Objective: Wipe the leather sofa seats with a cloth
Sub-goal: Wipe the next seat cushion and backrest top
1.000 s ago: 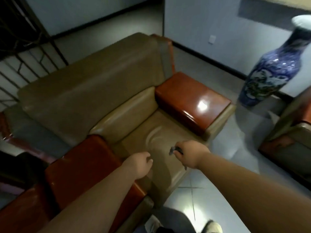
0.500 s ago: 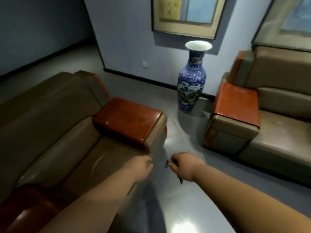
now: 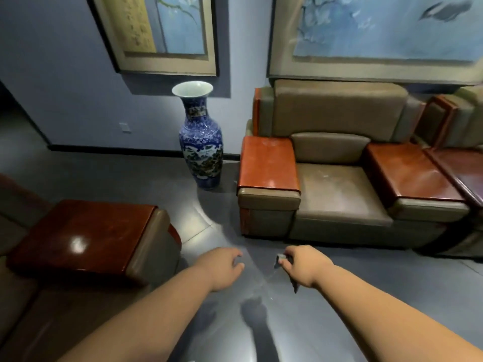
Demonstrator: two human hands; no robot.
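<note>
Both arms extend forward over the dark floor (image 3: 339, 296). The right hand (image 3: 304, 265) is curled around a small dark cloth (image 3: 281, 258); one end of the cloth shows at the fingertips and another corner hangs below the wrist. The left hand (image 3: 226, 267) is level with the right, apart from it, with fingers loosely curled and holding nothing.

Ahead of the right hand, well apart across the floor, stands a tan leather armchair (image 3: 337, 142) against the wall. Its seat cushion (image 3: 337, 194) carries pale smudges and lies between two glossy reddish-brown wooden armrests (image 3: 268, 163). A second such chair (image 3: 457, 121) adjoins it farther right, cut by the frame edge.

To the left of the left hand, just beside the forearm, is the wooden armrest (image 3: 78, 236) of another leather sofa (image 3: 39, 322), with a bright light reflection on its top. The seat of this sofa extends under the left forearm toward the lower left corner.

Ahead of the left hand, between the two sofas, a tall blue-and-white porcelain vase (image 3: 200, 142) stands upright on the floor near the wall. Two framed paintings (image 3: 162, 35) hang above.
</note>
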